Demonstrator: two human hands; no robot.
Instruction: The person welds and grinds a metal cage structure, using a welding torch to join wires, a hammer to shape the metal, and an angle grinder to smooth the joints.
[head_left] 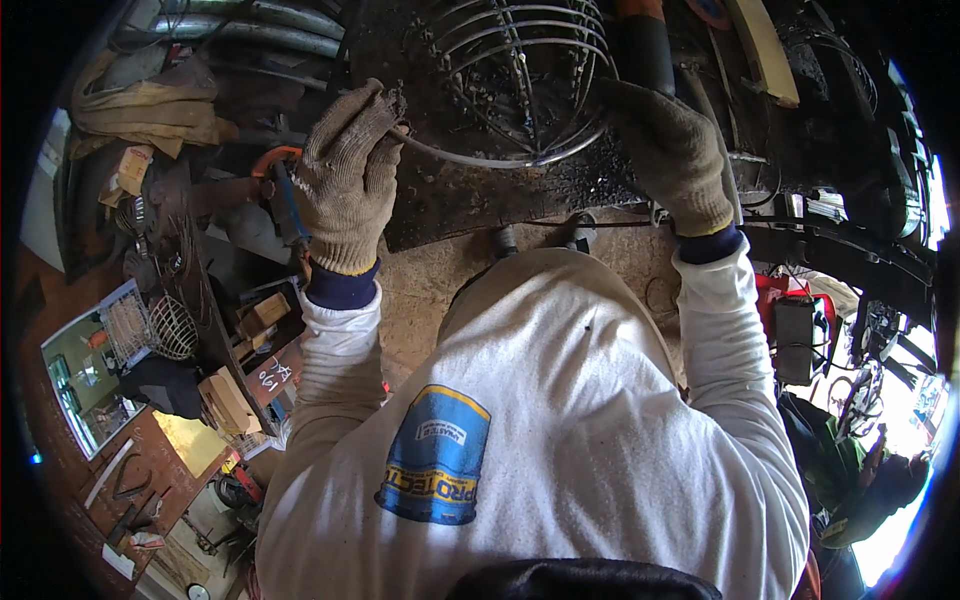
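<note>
A domed cage of bent metal rods [536,150] sits at the far middle on a dark, dirty workbench [440,215]. My left hand [350,175], in a knitted work glove, is closed at the cage's left side, with a curved rod of its rim running from between thumb and fingers. On the right, my gloved right hand [680,160] reaches its fingers to the cage's right rim and appears to grip it; shadow partly hides those fingertips. Just beyond the right hand stands a dark cylindrical tool with an orange end [645,50].
Metal tubes [250,35] and a brown cloth [150,105] lie far left. A blue and orange tool [285,190] is beside my left wrist. Lower left are a smaller wire cage [174,328] and wooden blocks [230,400]. A red and grey machine [795,325] stands right.
</note>
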